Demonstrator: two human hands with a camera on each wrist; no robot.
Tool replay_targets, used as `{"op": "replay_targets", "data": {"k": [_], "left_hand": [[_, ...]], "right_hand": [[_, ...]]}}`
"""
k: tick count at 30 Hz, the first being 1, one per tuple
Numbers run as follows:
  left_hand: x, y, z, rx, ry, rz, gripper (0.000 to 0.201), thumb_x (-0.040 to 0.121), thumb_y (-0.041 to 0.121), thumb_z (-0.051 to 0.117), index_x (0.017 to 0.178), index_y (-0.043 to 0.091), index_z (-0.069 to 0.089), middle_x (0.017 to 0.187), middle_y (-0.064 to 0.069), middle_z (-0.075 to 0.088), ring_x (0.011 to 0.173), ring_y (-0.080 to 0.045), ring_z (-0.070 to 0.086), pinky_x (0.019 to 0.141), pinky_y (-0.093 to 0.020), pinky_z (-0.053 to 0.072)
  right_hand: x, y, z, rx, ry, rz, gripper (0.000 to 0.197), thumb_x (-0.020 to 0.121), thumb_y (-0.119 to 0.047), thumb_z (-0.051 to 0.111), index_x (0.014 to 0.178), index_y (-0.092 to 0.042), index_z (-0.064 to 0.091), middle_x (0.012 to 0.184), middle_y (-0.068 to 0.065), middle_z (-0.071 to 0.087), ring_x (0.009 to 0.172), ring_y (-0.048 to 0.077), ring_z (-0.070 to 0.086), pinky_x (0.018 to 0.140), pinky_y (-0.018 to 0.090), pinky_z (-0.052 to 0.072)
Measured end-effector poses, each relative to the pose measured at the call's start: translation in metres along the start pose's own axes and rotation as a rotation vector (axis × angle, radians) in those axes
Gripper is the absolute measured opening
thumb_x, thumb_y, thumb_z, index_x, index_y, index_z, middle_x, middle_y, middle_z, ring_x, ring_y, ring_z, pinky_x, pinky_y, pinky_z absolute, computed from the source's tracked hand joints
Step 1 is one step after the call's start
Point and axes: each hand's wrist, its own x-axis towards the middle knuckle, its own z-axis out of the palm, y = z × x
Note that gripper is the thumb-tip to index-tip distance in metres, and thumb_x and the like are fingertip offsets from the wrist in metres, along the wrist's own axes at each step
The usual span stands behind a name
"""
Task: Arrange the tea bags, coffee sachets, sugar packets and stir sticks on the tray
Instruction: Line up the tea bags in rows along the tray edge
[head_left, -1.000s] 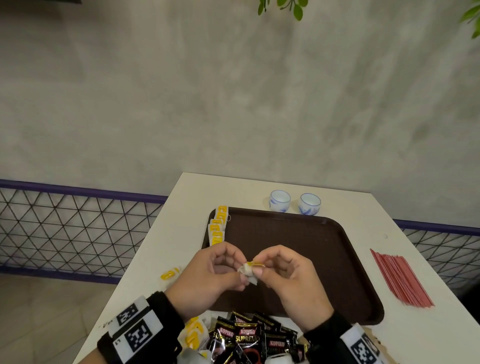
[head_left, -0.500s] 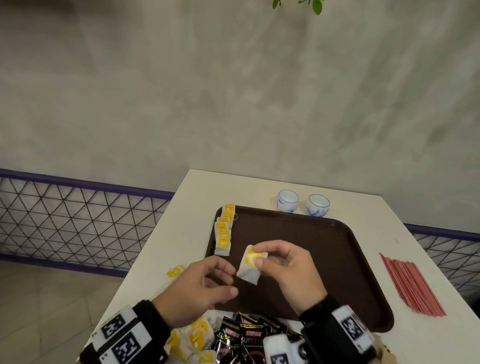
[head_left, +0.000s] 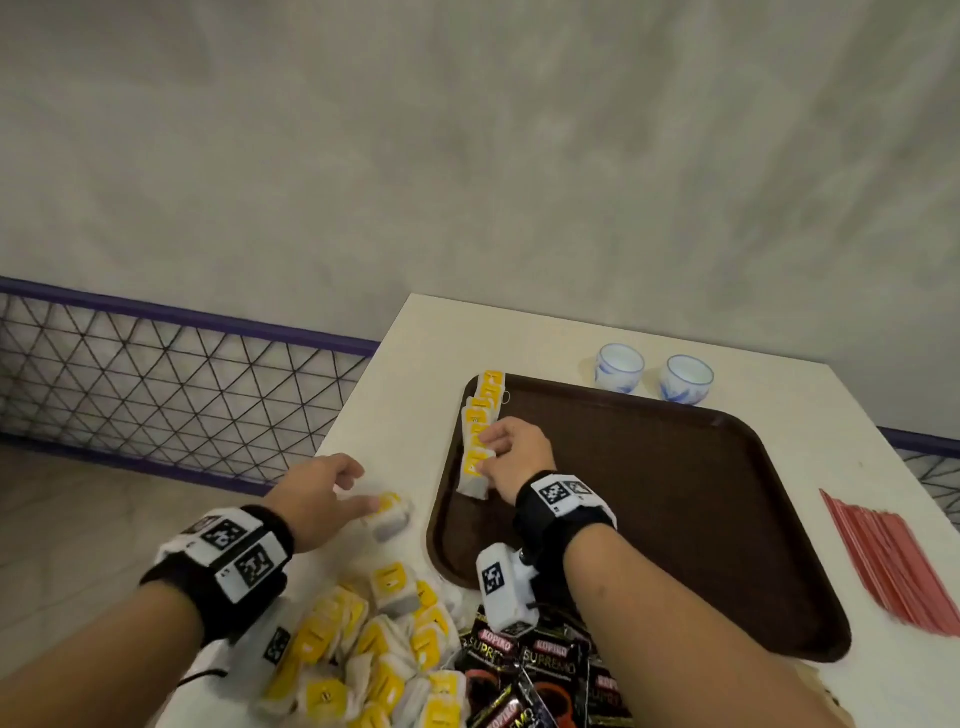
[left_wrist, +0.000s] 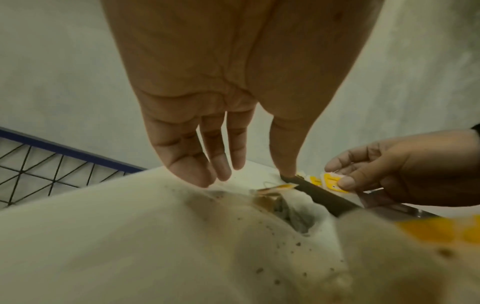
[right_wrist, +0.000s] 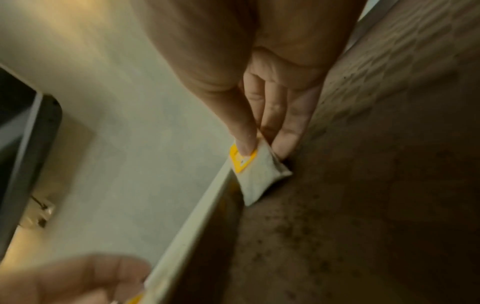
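Head view: the right hand (head_left: 514, 453) is pinching a white paper tea bag with a yellow tag (head_left: 475, 467) at the near end of the row along the left rim of the brown plastic tray (head_left: 727, 519), long axis running along the rim. The left hand (head_left: 317, 499), fingers relaxed and gripping nothing, is reaching for a loose yellow-tagged tea bag (head_left: 388, 514) on the white counter (head_left: 410, 374), just right of its fingertips. The black coffee sachets (head_left: 540, 665) are reading "KOPIKO SUPREMO".
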Motion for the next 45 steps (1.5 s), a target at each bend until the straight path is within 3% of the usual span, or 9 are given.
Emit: {"op": "replay_targets", "data": {"k": [3, 12, 15, 18, 23, 28, 32, 38, 45], "left_hand": [[0.012, 0.012, 0.008, 0.086, -0.005, 0.006, 0.054, 0.078, 0.049, 0.068, 0.120, 0.018, 0.053, 0.108, 0.002, 0.059, 0.094, -0.014, 0.053, 0.082, -0.024, 0.040], [0.022, 0.021, 0.007, 0.123, -0.147, -0.017, 0.029, 0.068, 0.029, 0.080, 0.084, 0.024, 0.057, 0.087, 0.004, 0.053, 0.081, -0.014, 0.051, 0.069, -0.025, 0.042], [0.014, 0.026, -0.006, -0.031, -0.126, 0.071, 0.017, 0.072, 0.018, 0.078, 0.080, 0.015, 0.063, 0.079, -0.001, 0.054, 0.069, -0.015, 0.054, 0.064, -0.032, 0.054], [-0.003, 0.043, -0.021, -0.218, -0.146, 0.200, 0.012, 0.076, 0.010, 0.076, 0.077, 0.014, 0.064, 0.075, -0.001, 0.055, 0.061, -0.011, 0.056, 0.053, -0.022, 0.052], [-0.028, 0.083, -0.024, -0.381, -0.302, 0.400, 0.013, 0.077, 0.010, 0.076, 0.077, 0.018, 0.065, 0.078, -0.004, 0.058, 0.057, -0.006, 0.056, 0.054, -0.020, 0.051], [-0.027, 0.085, -0.008, -0.369, -0.231, 0.349, 0.026, 0.067, 0.008, 0.082, 0.085, 0.018, 0.067, 0.076, 0.002, 0.056, 0.060, -0.010, 0.054, 0.059, -0.025, 0.052], [-0.025, 0.072, -0.005, -0.354, -0.208, 0.250, 0.033, 0.062, 0.005, 0.084, 0.086, 0.019, 0.066, 0.074, 0.002, 0.055, 0.059, -0.008, 0.052, 0.058, -0.023, 0.051], [-0.016, 0.072, 0.003, -0.313, -0.218, 0.254, 0.033, 0.061, 0.006, 0.085, 0.080, 0.024, 0.065, 0.073, 0.006, 0.055, 0.059, -0.006, 0.049, 0.060, -0.019, 0.045], [0.002, 0.086, 0.014, -0.206, -0.245, 0.286, 0.037, 0.061, 0.007, 0.085, 0.088, 0.022, 0.065, 0.080, 0.008, 0.057, 0.064, -0.005, 0.052, 0.061, -0.014, 0.044]], "right_hand": [[0.005, 0.003, 0.000, -0.037, 0.030, -0.022, 0.031, 0.075, 0.006, 0.072, 0.085, -0.020, 0.060, 0.076, -0.003, 0.057, 0.070, 0.010, 0.056, 0.056, 0.010, 0.041], [-0.007, -0.004, -0.042, -0.042, 0.032, -0.084, 0.020, 0.078, -0.014, 0.075, 0.092, -0.022, 0.062, 0.090, -0.004, 0.063, 0.088, 0.012, 0.060, 0.084, 0.028, 0.050], [-0.028, -0.014, -0.057, 0.005, -0.103, -0.101, 0.018, 0.083, -0.014, 0.071, 0.099, -0.020, 0.064, 0.085, -0.002, 0.067, 0.082, 0.014, 0.063, 0.075, 0.029, 0.053], [-0.055, -0.028, -0.060, 0.051, -0.281, -0.158, 0.019, 0.084, -0.014, 0.070, 0.099, -0.024, 0.064, 0.088, 0.001, 0.067, 0.077, 0.016, 0.062, 0.071, 0.031, 0.053], [-0.079, -0.037, -0.043, 0.138, -0.458, -0.205, 0.024, 0.085, -0.016, 0.070, 0.107, -0.022, 0.063, 0.098, 0.009, 0.069, 0.081, 0.017, 0.064, 0.065, 0.027, 0.052], [-0.074, -0.019, -0.045, 0.088, -0.309, -0.099, 0.013, 0.084, -0.006, 0.070, 0.088, -0.016, 0.062, 0.075, 0.012, 0.065, 0.060, 0.015, 0.058, 0.057, 0.024, 0.051], [-0.060, 0.005, -0.050, -0.022, -0.141, 0.025, 0.021, 0.083, -0.008, 0.072, 0.073, -0.023, 0.062, 0.073, 0.000, 0.065, 0.070, 0.013, 0.061, 0.069, 0.027, 0.049], [-0.042, 0.015, -0.030, 0.060, -0.151, 0.179, 0.016, 0.086, -0.004, 0.066, 0.079, -0.017, 0.061, 0.078, 0.007, 0.066, 0.060, 0.014, 0.062, 0.054, 0.024, 0.051], [-0.024, 0.007, -0.008, 0.087, -0.102, 0.232, 0.018, 0.079, 0.002, 0.072, 0.080, -0.012, 0.060, 0.077, 0.010, 0.067, 0.061, 0.023, 0.067, 0.064, 0.039, 0.061]]}}
